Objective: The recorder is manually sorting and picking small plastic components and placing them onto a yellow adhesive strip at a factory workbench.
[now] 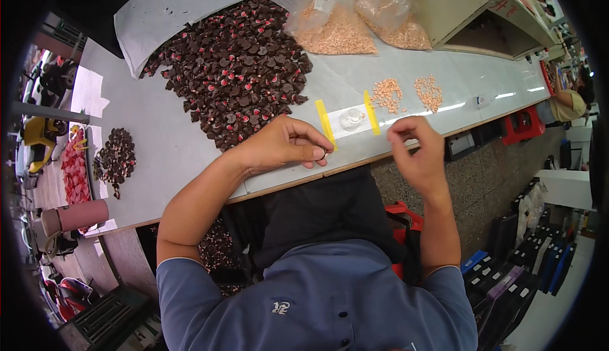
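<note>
My left hand (285, 143) is closed in a pinch near the table's front edge, holding a small dark piece (325, 153) between thumb and fingers. To its right, my right hand (420, 151) is raised just off the front edge, thumb and forefinger brought together; whatever sits between them is too small to make out. Between the hands, farther back, a white strip (342, 132) lies under two yellow tapes (325, 124) with a clear, glossy round blob (353, 119) on it. Beyond it lie two loose clusters of tiny peach-coloured bits (387, 94). A big heap of dark pieces (247, 65), some with pink-red spots, spreads behind my left hand.
Two clear bags (336, 30) of peach-coloured bits stand at the back beside a metal box (485, 24). At the left are a smaller dark heap (116, 156), a tray of pink-red pieces (76, 172) and a pink bottle (82, 216). Another person (574, 97) is at far right.
</note>
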A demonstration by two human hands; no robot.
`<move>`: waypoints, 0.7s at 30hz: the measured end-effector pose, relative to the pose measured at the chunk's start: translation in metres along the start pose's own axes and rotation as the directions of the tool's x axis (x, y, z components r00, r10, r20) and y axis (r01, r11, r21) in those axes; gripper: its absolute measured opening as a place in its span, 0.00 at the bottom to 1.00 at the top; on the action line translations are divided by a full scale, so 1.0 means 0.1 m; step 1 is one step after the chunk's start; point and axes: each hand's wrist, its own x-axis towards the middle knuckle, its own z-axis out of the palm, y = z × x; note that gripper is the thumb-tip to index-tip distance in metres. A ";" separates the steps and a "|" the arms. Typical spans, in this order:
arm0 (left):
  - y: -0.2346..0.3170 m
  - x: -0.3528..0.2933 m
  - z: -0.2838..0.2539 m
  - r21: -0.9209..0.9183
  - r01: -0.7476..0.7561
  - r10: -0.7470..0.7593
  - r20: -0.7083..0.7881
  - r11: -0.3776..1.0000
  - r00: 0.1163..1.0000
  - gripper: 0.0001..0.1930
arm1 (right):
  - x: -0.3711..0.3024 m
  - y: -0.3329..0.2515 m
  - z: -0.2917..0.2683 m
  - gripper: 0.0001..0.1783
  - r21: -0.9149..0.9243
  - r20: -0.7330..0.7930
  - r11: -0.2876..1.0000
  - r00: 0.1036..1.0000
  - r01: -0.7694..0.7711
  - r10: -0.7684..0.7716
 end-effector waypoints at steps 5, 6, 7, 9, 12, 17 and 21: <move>-0.01 0.00 -0.02 0.020 0.007 -0.007 -0.011 1.000 1.000 0.13 | 0.10 -0.19 0.41 0.07 0.092 0.250 0.992 0.962 0.087 -0.107; -0.01 0.00 -0.02 0.019 0.005 -0.004 -0.016 1.000 1.000 0.13 | 0.12 -0.20 0.47 0.07 0.093 0.260 0.989 0.956 0.111 -0.132; -0.01 0.00 -0.02 0.030 0.007 -0.006 -0.009 1.000 1.000 0.12 | 0.13 -0.21 0.52 0.07 0.096 0.271 0.986 0.950 0.135 -0.157; -0.02 0.00 -0.03 0.036 0.006 -0.006 -0.009 0.999 1.000 0.11 | 0.15 -0.24 0.57 0.07 0.099 0.280 0.985 0.946 0.141 -0.164; -0.04 -0.01 -0.03 -0.010 0.003 -0.003 0.004 1.000 1.000 0.11 | 0.15 -0.27 0.61 0.08 0.098 0.301 0.983 0.936 0.158 -0.181; -0.01 -0.01 -0.02 -0.042 -0.003 0.001 -0.047 0.999 0.999 0.11 | 0.10 -0.36 0.68 0.09 -0.076 0.185 0.935 0.926 0.347 -0.329; -0.03 -0.01 -0.01 -0.063 -0.015 0.011 -0.055 0.998 0.998 0.11 | 0.07 -0.37 0.65 0.09 -0.075 0.145 0.943 0.940 0.323 -0.310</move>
